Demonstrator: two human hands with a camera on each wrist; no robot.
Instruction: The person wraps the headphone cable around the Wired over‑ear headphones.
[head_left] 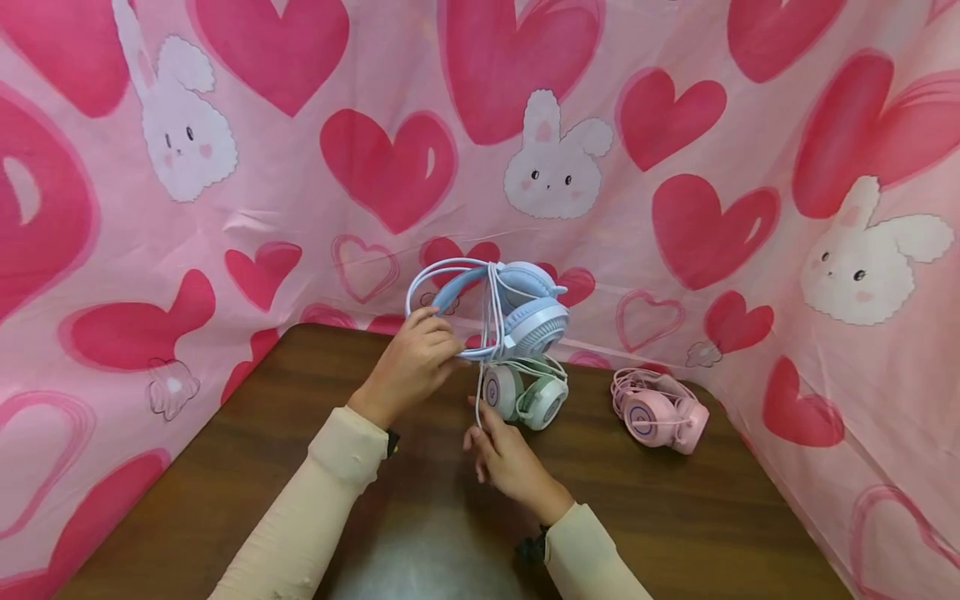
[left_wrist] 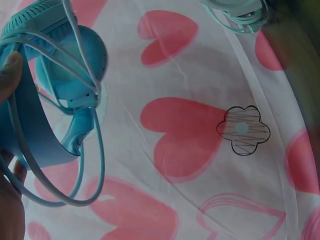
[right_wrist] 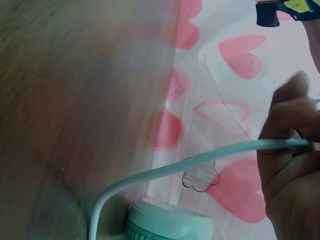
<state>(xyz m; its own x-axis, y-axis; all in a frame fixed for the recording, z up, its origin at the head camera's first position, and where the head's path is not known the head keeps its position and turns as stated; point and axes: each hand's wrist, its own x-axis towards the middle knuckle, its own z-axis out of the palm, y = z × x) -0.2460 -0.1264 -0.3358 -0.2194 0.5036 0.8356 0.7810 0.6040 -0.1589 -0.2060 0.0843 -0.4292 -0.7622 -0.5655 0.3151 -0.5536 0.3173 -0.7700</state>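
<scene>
Above the table, my left hand [head_left: 420, 360] grips the headband of a light blue pair of headphones [head_left: 536, 327]. Its white cable is wound in loops around the headband, and in the left wrist view the blue headphones [left_wrist: 42, 115] show loops hanging past the ear cups. Lower down, my right hand [head_left: 510, 462] pinches a hanging length of that cable [head_left: 479, 400] between thumb and fingers. The right wrist view shows the cable [right_wrist: 200, 159] running across to the right hand [right_wrist: 290, 165]. Just behind my right hand, a pale green pair of headphones [head_left: 545, 402] sits on the table.
A pink pair of headphones [head_left: 660, 417] with its cable bundled rests on the right of the brown wooden table [head_left: 600, 517]. A pink cloth [head_left: 480, 183] printed with hearts and rabbits stands around the table's back and sides.
</scene>
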